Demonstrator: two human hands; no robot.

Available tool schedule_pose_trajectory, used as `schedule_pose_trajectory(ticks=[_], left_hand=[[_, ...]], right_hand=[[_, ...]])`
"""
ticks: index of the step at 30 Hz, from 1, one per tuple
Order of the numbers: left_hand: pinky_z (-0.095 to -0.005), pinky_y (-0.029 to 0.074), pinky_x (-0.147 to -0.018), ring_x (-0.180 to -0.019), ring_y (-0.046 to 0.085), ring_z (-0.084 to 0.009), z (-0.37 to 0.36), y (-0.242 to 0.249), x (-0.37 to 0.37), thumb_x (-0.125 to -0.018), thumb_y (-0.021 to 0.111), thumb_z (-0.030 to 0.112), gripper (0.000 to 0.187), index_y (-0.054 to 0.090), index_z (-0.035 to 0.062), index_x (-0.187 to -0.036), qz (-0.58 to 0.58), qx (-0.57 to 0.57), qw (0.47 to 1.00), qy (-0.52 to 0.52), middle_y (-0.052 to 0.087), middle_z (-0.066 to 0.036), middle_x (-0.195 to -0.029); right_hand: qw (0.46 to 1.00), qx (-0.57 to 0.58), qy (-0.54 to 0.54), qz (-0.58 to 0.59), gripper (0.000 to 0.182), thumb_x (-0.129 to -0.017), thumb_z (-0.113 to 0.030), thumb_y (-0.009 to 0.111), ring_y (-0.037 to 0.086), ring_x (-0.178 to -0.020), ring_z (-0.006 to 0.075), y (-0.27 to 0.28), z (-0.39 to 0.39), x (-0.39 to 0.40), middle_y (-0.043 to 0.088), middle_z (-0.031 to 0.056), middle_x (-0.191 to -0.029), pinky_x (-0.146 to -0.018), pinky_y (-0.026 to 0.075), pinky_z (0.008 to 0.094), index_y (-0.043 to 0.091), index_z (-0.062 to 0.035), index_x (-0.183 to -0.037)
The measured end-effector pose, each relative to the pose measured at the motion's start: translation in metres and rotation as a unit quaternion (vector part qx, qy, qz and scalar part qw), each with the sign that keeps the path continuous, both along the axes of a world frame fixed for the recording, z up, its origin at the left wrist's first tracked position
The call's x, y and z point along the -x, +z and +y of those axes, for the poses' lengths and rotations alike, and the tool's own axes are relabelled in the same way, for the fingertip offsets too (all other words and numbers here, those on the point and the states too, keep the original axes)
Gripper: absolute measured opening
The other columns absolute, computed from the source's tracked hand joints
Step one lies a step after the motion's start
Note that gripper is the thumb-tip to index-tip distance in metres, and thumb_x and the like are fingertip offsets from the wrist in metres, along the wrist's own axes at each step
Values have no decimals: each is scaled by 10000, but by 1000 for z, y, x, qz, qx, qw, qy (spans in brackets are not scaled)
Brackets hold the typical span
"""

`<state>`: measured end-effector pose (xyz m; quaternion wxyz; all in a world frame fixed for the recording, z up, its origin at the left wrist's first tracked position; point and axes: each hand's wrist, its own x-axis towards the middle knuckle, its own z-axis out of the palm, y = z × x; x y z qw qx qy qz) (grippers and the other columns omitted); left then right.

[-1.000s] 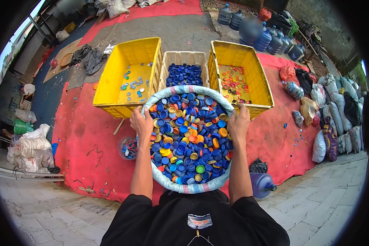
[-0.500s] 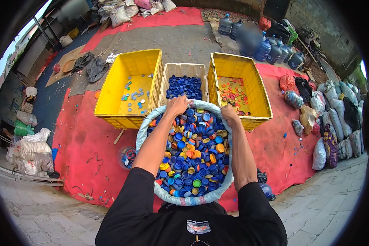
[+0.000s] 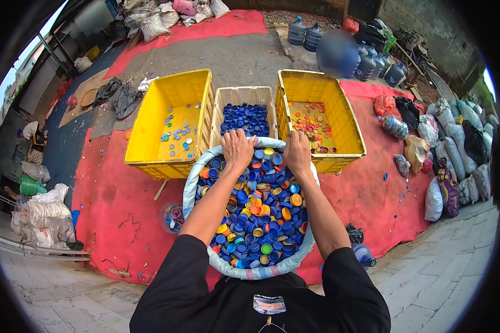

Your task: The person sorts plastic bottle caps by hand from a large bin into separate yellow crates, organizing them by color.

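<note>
A large sack with a rolled pale rim [image 3: 191, 186] stands against my body, full of mixed bottle caps [image 3: 255, 213], mostly blue with some orange, yellow and green. My left hand [image 3: 238, 150] is closed over the far rim, left of its middle. To the right, my right hand [image 3: 298, 152] also has its fingers wrapped over the rim; the fingertips of both are hidden. Just beyond the sack is a whitish crate [image 3: 213, 119] with dark blue caps [image 3: 245, 119]. A yellow crate [image 3: 141, 133] at left holds scattered grey, blue and green caps; another yellow crate [image 3: 347, 125] holds red and orange ones.
Red sheeting [image 3: 108, 205] covers the ground around the crates. A clear round tub [image 3: 171, 217] sits left of the sack. Large water jugs [image 3: 366, 66] stand at the back right, filled sacks [image 3: 455, 150] along the right. A person [image 3: 32, 132] is at far left.
My right hand has shifted left along the far rim, closer to my left hand. The left hand stays on the rim. The view has turned slightly, bringing a person in at far left.
</note>
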<state>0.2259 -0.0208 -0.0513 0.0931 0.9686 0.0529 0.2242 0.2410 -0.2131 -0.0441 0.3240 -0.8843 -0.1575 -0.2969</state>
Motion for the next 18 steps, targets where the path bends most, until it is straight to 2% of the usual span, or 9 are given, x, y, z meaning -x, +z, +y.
schedule_pose_trajectory(ticks=[1, 2, 3, 8, 11, 12, 15, 16, 18], left_hand=[[-449, 398, -862, -968, 547, -334, 2, -2, 10, -900, 585, 387, 411, 583, -14, -990, 49, 32, 998, -19, 613, -181, -977], [-454, 404, -862, -974, 548, -338, 2, -8, 20, -898, 582, 393, 434, 585, -24, -1018, 69, 30, 997, -6, 611, -187, -987], [-459, 409, -863, -981, 548, -341, 2, -15, 30, -896, 579, 400, 459, 586, -34, -1045, 92, 28, 995, 6, 609, -193, -997], [-491, 402, -939, -1068, 553, -390, 1, -6, 57, -856, 575, 477, 633, 550, -46, -1212, 171, 96, 975, 107, 567, -301, -1163], [-496, 389, -974, -1152, 528, -412, 17, -5, 51, -842, 568, 507, 672, 531, -11, -1268, 244, 136, 957, 74, 534, -321, -1243], [-487, 406, -980, -1176, 532, -414, 25, -2, 45, -798, 580, 533, 712, 517, 51, -1318, 288, 156, 942, 71, 550, -316, -1250], [-476, 438, -954, -1148, 559, -418, 42, 2, 38, -748, 605, 533, 749, 501, 94, -1345, 324, 258, 910, 16, 580, -303, -1222], [-471, 460, -926, -1127, 572, -426, 45, -6, 33, -709, 616, 537, 768, 500, 111, -1337, 305, 270, 913, 7, 593, -300, -1208], [-442, 443, -940, -1146, 559, -394, 53, -17, 26, -692, 650, 494, 750, 514, 79, -1302, 339, 329, 881, -13, 586, -260, -1235]], right_hand=[[996, -38, 68, 40, 149, -822, -79, 617, 592, -795, 398, 5, 10, 15, 605, 179, -826, -742, 460, 511, 570, -7, -944], [973, -19, 100, 209, 206, -814, -121, 644, 587, -888, 391, -3, 16, 22, 604, 210, -903, -762, 462, 470, 567, -6, -967], [970, 134, 42, 200, 282, -836, -224, 637, 583, -937, 395, -8, 24, 31, 612, 226, -934, -800, 446, 487, 561, -3, -995], [935, 152, -109, 300, 531, -913, -492, 470, 577, -1087, 418, -3, 58, 48, 601, 241, -1118, -923, 326, 651, 567, 6, -1069], [891, 163, -101, 411, 699, -912, -605, 395, 499, -1223, 450, 20, 60, 40, 514, 280, -1321, -958, 278, 708, 537, -19, -1264], [882, 145, -81, 441, 807, -881, -666, 383, 476, -1253, 468, 24, 55, 34, 479, 287, -1376, -986, 239, 719, 479, -34, -1375], [846, 121, -53, 517, 806, -861, -669, 425, 492, -1239, 468, 33, 54, 20, 515, 277, -1346, -1039, 270, 645, 497, -44, -1366], [845, 83, -52, 526, 824, -816, -687, 478, 522, -1228, 425, 22, 56, 13, 575, 264, -1277, -1041, 359, 545, 520, -62, -1352], [856, 86, 2, 510, 832, -798, -687, 504, 514, -1236, 418, 7, 51, 8, 574, 267, -1276, -1039, 389, 466, 525, -64, -1348]])
